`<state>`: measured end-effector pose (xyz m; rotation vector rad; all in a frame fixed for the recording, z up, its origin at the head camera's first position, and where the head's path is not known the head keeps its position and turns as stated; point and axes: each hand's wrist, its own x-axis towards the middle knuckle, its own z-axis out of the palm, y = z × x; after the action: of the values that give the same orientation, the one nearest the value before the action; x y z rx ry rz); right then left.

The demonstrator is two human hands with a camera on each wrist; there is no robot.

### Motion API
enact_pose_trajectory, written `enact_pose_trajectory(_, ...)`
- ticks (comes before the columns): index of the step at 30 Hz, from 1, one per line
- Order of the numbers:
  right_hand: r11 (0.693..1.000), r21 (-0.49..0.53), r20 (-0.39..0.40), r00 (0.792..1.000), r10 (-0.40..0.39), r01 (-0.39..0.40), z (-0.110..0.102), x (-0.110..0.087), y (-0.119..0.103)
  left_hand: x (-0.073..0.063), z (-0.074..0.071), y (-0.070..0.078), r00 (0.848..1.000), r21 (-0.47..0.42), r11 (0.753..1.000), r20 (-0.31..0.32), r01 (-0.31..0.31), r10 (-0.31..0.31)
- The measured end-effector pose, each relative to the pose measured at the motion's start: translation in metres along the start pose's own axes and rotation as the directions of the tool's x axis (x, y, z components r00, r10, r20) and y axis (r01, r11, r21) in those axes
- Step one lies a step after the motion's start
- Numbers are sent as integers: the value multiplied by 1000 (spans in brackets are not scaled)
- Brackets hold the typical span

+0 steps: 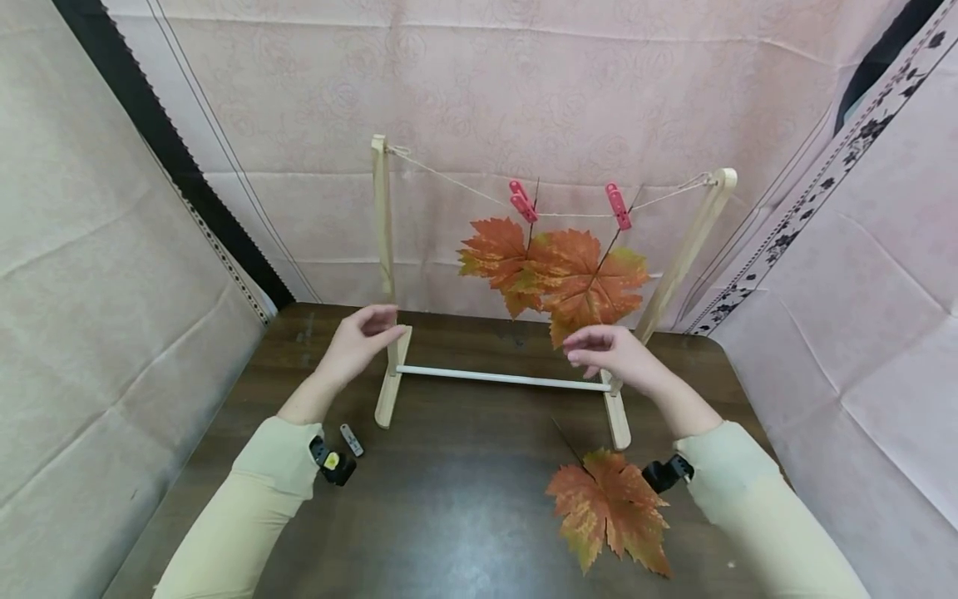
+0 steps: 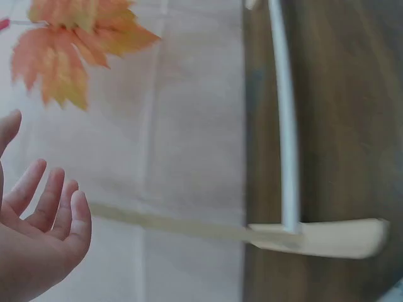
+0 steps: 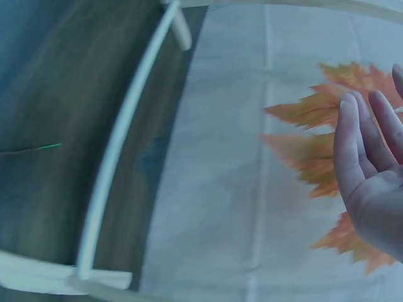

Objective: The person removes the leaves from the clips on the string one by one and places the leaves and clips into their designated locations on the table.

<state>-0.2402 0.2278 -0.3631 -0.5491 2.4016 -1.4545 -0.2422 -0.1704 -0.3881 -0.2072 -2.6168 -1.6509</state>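
Note:
Two orange maple leaves, a left one [image 1: 494,251] and a right one [image 1: 587,283], hang by their stems from a sagging string [image 1: 452,185]. One pink clothespin [image 1: 523,201] grips the left stem, another pink clothespin [image 1: 618,206] the right. My left hand [image 1: 362,337] hovers by the left wooden post [image 1: 383,225], fingers loosely bent and holding nothing. Just below the right leaf is my right hand [image 1: 609,353], also empty with relaxed fingers. In the right wrist view, that hand [image 3: 374,163] overlaps the hanging leaves. A third maple leaf [image 1: 609,507] lies on the table near my right forearm.
The string runs between the left post and a right post [image 1: 688,249], joined low down by a white rod [image 1: 501,378]. A small grey clip-like piece [image 1: 351,440] lies on the dark wooden table [image 1: 449,499] beside my left wrist. Pale cloth [image 1: 464,100] hangs behind.

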Motion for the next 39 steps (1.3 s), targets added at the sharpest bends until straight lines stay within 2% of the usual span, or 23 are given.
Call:
enact_pose_trajectory(4, 1000, 17, -26, 1000, -11, 12, -4, 7, -22, 8, 4, 28, 999, -24, 999, 28, -44, 44)
enact_pose_trajectory(8, 999, 30, -52, 999, -13, 14, -8, 14, -37, 15, 7, 51, 996, -84, 993, 22, -83, 85)
enact_pose_trajectory(17, 995, 81, -134, 990, -41, 52, -15, 24, -64, 29, 12, 88, 978, -154, 966, 1, -206, 209)
enact_pose_trajectory(23, 992, 113, -190, 981, -29, 52, -17, 29, -81, 38, 12, 108, 969, -181, 953, -4, -243, 246)
enact_pose_trajectory(32, 977, 199, -329, 944, -11, 80, -12, 41, -98, 50, 21, 146, 955, -204, 934, -25, -294, 295)
enact_pose_trajectory(39, 965, 251, -346, 938, 14, 78, -10, 49, -107, 61, 30, 171, 950, -191, 932, -29, -309, 309)
